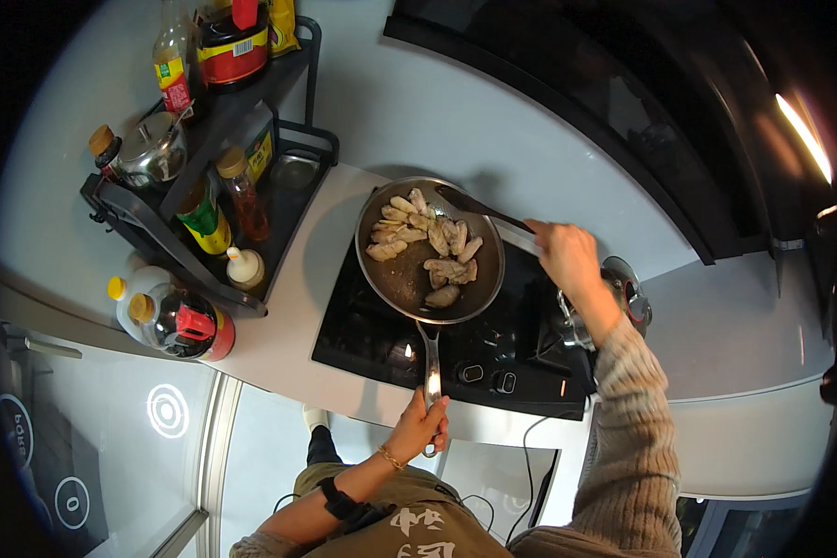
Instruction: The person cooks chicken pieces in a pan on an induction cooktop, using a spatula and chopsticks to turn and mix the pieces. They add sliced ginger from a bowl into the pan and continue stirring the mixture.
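A round frying pan (397, 279) sits over the black cooktop (363, 321), its steel handle (432, 363) pointing toward me. My left hand (418, 422) is wrapped around that handle near its end. Browned chicken wing pieces (450, 270) lie in the pan, mostly in its far and right parts. My right hand (568, 254) grips a dark spatula (485, 209) by its handle. The spatula's head rests inside the far rim, right of the topmost pieces. Bare pan with an oily sheen shows at the near left of the pan's floor.
At left stands a two-tier black rack (216, 279) with sauce bottles, jars and a steel pot (155, 150). Large bottles (188, 324) stand at the counter's left edge. A glass-lidded pot (624, 289) is beside my right forearm. A dark range hood (600, 104) overhangs the right; a cable (528, 460) hangs in front.
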Demonstrator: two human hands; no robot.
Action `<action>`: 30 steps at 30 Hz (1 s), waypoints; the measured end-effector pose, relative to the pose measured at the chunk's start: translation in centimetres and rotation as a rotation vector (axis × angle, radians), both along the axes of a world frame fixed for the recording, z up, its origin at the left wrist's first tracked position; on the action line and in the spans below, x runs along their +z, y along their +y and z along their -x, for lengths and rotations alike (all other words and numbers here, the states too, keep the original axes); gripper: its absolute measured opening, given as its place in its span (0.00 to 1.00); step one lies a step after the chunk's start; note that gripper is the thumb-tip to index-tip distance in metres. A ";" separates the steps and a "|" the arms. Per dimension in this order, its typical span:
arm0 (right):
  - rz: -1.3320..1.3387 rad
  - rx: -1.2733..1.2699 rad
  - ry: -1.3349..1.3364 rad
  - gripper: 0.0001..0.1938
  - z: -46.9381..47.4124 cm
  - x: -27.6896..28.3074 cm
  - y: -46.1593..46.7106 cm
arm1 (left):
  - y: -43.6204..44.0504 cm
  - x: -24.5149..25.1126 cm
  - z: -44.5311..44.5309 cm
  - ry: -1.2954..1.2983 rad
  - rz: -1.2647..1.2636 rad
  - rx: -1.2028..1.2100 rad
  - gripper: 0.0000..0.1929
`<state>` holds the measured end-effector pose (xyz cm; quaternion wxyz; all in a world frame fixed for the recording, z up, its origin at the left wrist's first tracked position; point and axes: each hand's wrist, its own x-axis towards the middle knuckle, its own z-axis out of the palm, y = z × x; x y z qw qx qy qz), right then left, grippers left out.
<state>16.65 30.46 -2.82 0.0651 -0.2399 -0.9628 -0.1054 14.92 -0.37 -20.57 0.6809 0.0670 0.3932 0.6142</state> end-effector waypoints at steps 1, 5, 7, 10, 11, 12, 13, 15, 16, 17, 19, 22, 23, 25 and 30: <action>0.006 0.011 -0.035 0.27 1.3 -0.9 0.6 | 0.0 -0.1 -0.1 0.005 -0.002 0.001 0.12; 0.069 0.161 -0.114 0.25 2.3 -2.7 -0.1 | -0.1 -0.1 -0.2 0.015 0.018 0.002 0.09; 0.026 0.265 -0.115 0.28 0.9 -1.9 -1.3 | 0.0 0.0 -0.2 0.006 0.018 -0.008 0.08; -0.005 0.388 -0.168 0.30 -0.9 0.9 -3.2 | 0.0 0.1 -0.1 -0.004 0.023 -0.003 0.08; -0.027 0.380 -0.207 0.30 -1.5 2.1 -3.8 | 0.0 0.2 -0.1 -0.002 0.030 0.000 0.09; -0.049 0.371 -0.247 0.30 -2.5 3.7 -4.3 | 0.1 0.2 -0.1 0.004 0.041 -0.002 0.09; -0.067 0.358 -0.292 0.30 -3.4 5.1 -4.9 | 0.1 0.2 -0.1 0.008 0.040 0.000 0.09; -0.029 0.339 -0.340 0.31 -5.3 7.8 -6.1 | 0.1 0.3 -0.1 0.031 0.045 -0.003 0.09; -0.007 0.285 -0.407 0.32 -5.9 8.3 -6.7 | 0.1 0.3 -0.1 0.017 0.043 -0.003 0.10; 0.020 0.326 -0.361 0.32 -6.2 8.4 -7.3 | 0.1 0.3 0.0 0.009 0.037 0.001 0.10; 0.078 0.280 -0.397 0.33 -6.6 7.6 -8.1 | 0.1 0.4 0.1 0.000 0.035 0.004 0.11; 0.069 0.336 -0.255 0.31 -5.0 3.5 -8.3 | 0.2 0.4 0.1 0.001 0.041 -0.005 0.11; 0.061 0.317 -0.240 0.31 -4.4 2.1 -8.2 | 0.2 0.4 0.1 0.002 0.045 -0.006 0.11; 0.026 0.240 -0.212 0.30 -3.2 0.1 -7.6 | 0.2 0.3 0.1 0.010 0.048 -0.008 0.12; 0.016 0.137 -0.071 0.27 -2.6 -0.5 -7.0 | 0.1 0.2 0.2 0.020 0.042 -0.006 0.12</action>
